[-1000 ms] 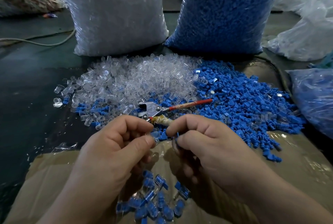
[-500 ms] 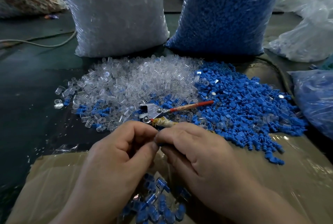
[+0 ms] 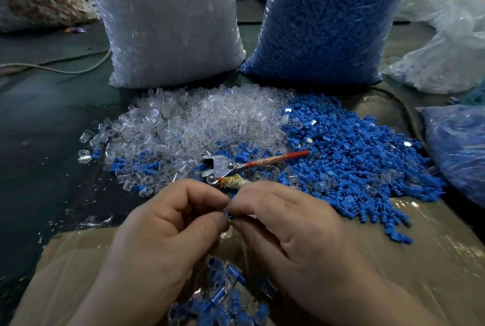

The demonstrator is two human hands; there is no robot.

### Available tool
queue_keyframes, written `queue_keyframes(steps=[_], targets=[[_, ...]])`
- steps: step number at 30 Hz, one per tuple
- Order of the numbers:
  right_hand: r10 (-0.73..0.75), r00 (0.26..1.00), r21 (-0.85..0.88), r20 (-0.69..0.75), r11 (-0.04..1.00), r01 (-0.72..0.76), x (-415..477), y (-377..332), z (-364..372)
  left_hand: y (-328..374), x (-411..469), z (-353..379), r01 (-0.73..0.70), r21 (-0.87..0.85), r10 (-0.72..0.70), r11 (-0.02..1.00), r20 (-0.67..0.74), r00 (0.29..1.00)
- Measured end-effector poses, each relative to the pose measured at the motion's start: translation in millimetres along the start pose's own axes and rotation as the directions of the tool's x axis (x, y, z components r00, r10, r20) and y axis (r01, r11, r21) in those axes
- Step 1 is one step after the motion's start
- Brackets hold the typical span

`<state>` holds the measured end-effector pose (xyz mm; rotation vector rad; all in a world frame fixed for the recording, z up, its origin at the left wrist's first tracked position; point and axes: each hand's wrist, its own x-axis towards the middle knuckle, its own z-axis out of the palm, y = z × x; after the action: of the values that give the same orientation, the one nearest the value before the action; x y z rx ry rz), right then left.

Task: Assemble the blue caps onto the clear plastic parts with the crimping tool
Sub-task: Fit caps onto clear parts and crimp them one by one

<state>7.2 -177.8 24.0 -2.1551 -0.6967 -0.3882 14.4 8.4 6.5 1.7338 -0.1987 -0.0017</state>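
Left grip (image 3: 162, 233) and right grip (image 3: 288, 226) meet fingertip to fingertip, both pinching one small blue cap (image 3: 227, 215) (whatever else they hold is hidden). The crimping tool (image 3: 223, 168) lies just beyond them, handles running rightward, likely handier for the right grip.

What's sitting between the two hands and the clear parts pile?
Head view: the crimping tool lies there, on scattered blue caps, beyond the left hand and right hand.
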Motion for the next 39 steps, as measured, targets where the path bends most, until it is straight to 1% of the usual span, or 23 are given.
queue_keyframes(steps=[2, 5, 9, 12, 13, 14, 15, 17, 19, 22, 25, 29, 34, 37, 39], targets=[[0.005, 1.0, 0.002, 0.014, 1.0, -0.005, 0, 0, -1, 1, 0, 1, -0.027, 0.053, 0.026, 0.998, 0.016, 1.0], [0.003, 1.0, -0.011, 0.003, 1.0, -0.003, 1, -2, -2, 0, 0, 3, -0.033, 0.031, 0.033, 0.999, 0.009, 0.999], [-0.048, 0.999, -0.193, -0.006, 0.98, 0.046, 1, -3, 3, -6, 1, 4, 0.014, -0.009, -0.015, 1.0, -0.032, 0.999], [-0.059, 0.998, -0.288, 0.03, 0.955, 0.065, 2, -1, 2, -9, 5, 1, 0.036, 0.001, -0.036, 0.999, -0.038, 0.999], [-0.027, 0.999, -0.362, 0.036, 0.931, 0.038, 3, 1, -1, -10, 5, 0, 0.036, 0.002, -0.036, 0.999, -0.045, 0.998], [0.043, 0.998, -0.451, 0.046, 0.892, -0.018, 4, 4, -4, -10, 5, 0, 0.034, 0.003, -0.033, 0.999, -0.054, 0.998], [0.146, 0.987, -0.529, 0.064, 0.844, -0.09, 7, 9, -8, -10, 5, -1, 0.033, 0.01, -0.032, 0.999, -0.06, 0.998], [0.362, 0.927, -0.638, 0.099, 0.738, -0.22, 10, 23, -16, -10, 4, -1, 0.036, 0.015, -0.035, 0.999, -0.057, 0.998], [0.462, 0.879, -0.704, 0.119, 0.663, -0.253, 12, 38, -21, -10, 4, -1, 0.057, 0.026, -0.055, 0.998, -0.051, 0.997], [0.506, 0.845, -0.694, 0.172, 0.671, -0.261, 15, 45, -19, -7, 4, 1, 0.078, 0.018, -0.077, 0.997, -0.048, 0.996], [0.487, 0.858, -0.703, 0.162, 0.667, -0.246, 18, 44, -19, -3, 6, 2, 0.092, 0.039, -0.089, 0.995, -0.076, 0.993], [0.469, 0.87, -0.713, 0.151, 0.662, -0.233, 22, 42, -21, 5, 7, 4, 0.137, 0.025, -0.134, 0.99, -0.094, 0.987], [0.445, 0.877, -0.73, 0.181, 0.659, -0.183, 22, 43, -18, 6, 8, 4, 0.179, -0.036, -0.182, 0.983, -0.107, 0.978], [0.413, 0.9, -0.716, 0.14, 0.67, -0.196, 24, 42, -17, 4, 9, 5, 0.173, -0.062, -0.18, 0.983, -0.124, 0.976], [0.381, 0.92, -0.678, 0.088, 0.699, -0.225, 24, 40, -18, 2, 10, 4, 0.159, -0.065, -0.167, 0.985, -0.137, 0.976]])
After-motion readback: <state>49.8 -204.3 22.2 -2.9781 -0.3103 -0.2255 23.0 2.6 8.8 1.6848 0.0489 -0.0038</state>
